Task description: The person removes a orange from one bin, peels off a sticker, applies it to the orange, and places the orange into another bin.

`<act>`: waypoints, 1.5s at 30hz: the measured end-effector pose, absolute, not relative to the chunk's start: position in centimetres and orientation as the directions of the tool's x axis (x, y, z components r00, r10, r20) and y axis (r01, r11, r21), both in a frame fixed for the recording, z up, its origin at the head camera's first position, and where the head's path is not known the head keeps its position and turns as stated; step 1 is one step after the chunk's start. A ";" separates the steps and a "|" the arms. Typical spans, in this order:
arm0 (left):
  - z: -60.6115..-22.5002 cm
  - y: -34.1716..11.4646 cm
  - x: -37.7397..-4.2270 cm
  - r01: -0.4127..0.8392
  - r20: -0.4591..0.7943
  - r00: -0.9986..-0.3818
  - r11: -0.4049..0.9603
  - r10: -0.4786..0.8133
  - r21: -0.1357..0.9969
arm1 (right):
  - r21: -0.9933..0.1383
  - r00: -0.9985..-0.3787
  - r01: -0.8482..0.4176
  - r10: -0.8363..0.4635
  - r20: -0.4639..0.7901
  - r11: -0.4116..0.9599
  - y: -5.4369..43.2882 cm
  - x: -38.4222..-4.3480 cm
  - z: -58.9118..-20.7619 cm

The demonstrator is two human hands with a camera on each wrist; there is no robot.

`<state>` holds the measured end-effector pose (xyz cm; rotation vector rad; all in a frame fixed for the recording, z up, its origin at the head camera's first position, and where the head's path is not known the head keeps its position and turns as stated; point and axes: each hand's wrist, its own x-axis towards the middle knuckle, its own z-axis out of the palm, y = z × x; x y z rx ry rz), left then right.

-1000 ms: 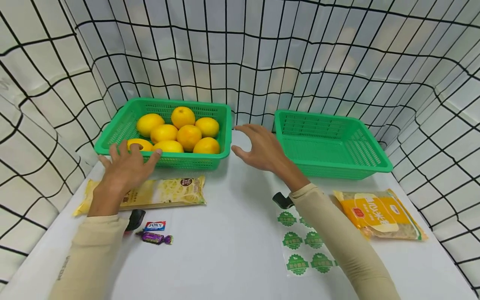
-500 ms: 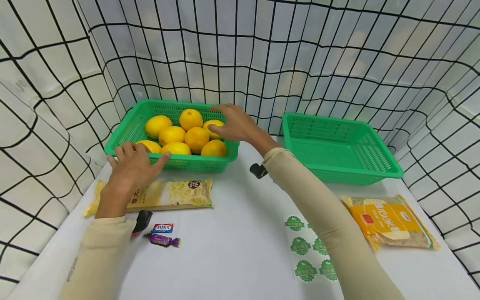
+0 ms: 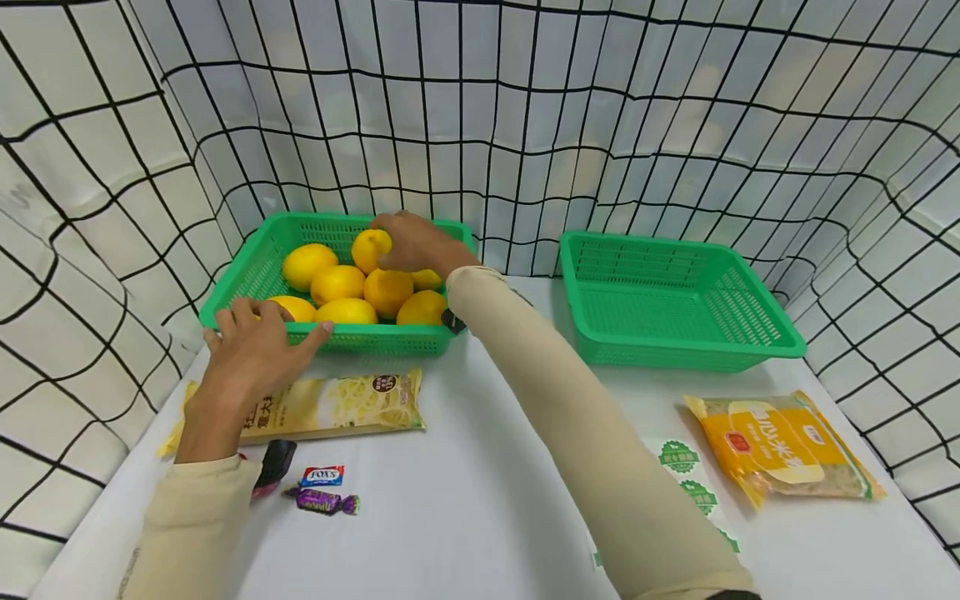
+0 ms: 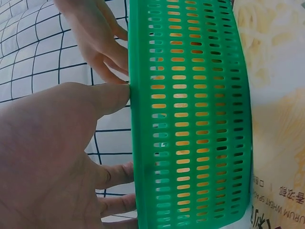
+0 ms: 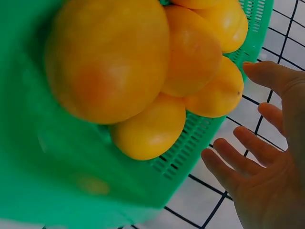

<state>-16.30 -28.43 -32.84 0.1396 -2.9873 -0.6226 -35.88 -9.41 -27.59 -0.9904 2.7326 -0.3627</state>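
A green plastic basket point(image 3: 375, 340) at the back left holds several yellow-orange citrus fruits point(image 3: 337, 284), some round, some oval like lemons. My left hand point(image 3: 251, 354) rests at its front rim; in the left wrist view the thumb point(image 4: 112, 98) lies against the rim, the fingers reaching over it. My right hand point(image 3: 408, 243) is over the back right part of the basket, overlapping a fruit point(image 3: 370, 248) at the back in the head view. From the right wrist, the fingers point(image 5: 236, 155) show spread, beside the fruits with nothing between them.
A second green basket point(image 3: 675, 350) stands at the back right. In front lie a yellow pasta pack point(image 3: 337, 404), a Fox's sweet point(image 3: 322, 476), a purple-wrapped sweet point(image 3: 322, 501), green round stickers point(image 3: 678, 456) and an orange-yellow bag point(image 3: 780, 446). Black netting point(image 3: 491, 152) surrounds the table.
My right hand has moved left from between the two baskets to over the fruits in the left one. The left hand stays at that basket's front rim.
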 end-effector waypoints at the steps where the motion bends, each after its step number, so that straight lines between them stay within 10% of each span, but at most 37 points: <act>1: -32.8 -28.4 -16.2 -0.070 0.067 -0.992 0.912 -0.106 0.404 | -0.280 -0.752 -0.596 -0.645 -0.133 0.753 -9.8 -36.0 -27.6; 20: -32.4 -31.1 -13.4 -0.128 0.066 -0.983 0.908 -0.168 0.399 | -0.117 -0.810 -0.549 -0.562 -0.170 0.827 -18.0 -32.9 -28.0; 45: -33.8 -28.1 -16.4 -0.034 0.122 -0.989 0.923 -0.087 0.383 | -0.036 -0.803 -0.562 -0.556 -0.214 0.826 -14.8 -37.1 -30.0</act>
